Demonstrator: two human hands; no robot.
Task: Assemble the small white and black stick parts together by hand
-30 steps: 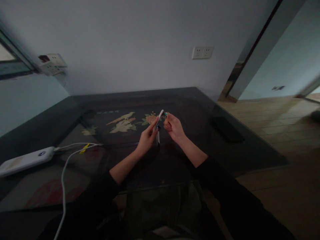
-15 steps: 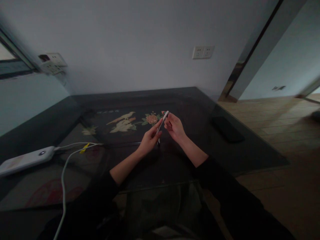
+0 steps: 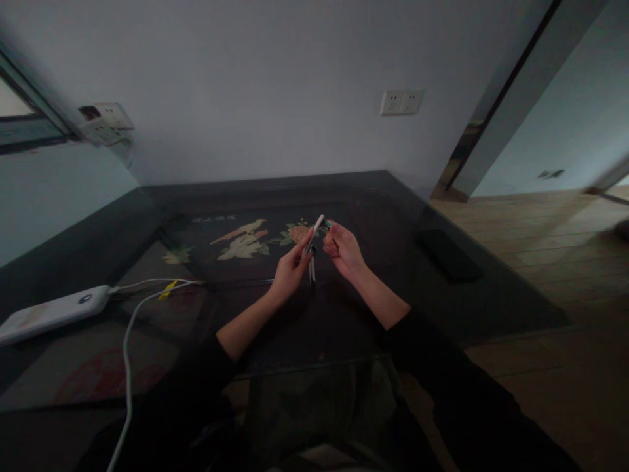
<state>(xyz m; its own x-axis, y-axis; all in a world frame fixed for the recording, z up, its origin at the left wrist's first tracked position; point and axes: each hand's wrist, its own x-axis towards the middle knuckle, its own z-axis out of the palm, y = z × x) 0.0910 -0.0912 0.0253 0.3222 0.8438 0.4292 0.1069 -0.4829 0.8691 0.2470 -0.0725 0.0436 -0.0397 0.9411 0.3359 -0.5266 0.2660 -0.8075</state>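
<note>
Over the middle of the table, my left hand (image 3: 289,263) is closed on a thin white object (image 3: 319,222). It is tilted and seen almost edge-on, so its kind does not show. My right hand (image 3: 343,249) is closed just to the right of it, fingers curled. A small green-edged piece (image 3: 327,223) shows between its fingertips and the white object; whether the two are joined I cannot tell. Below the hands is a narrow light and dark item (image 3: 312,267), partly hidden by my left fingers.
The dark glossy table (image 3: 354,328) bears a bird-and-flower picture. At the left lies a white power bank (image 3: 54,313) with a white cable (image 3: 128,367) and a yellow tag (image 3: 168,290). A flat black object (image 3: 449,254) lies at the right. Wall sockets (image 3: 401,103) are behind.
The white object has shifted slightly left, away from my right fingertips, and the green-edged piece now shows there. More of the narrow item below is visible.
</note>
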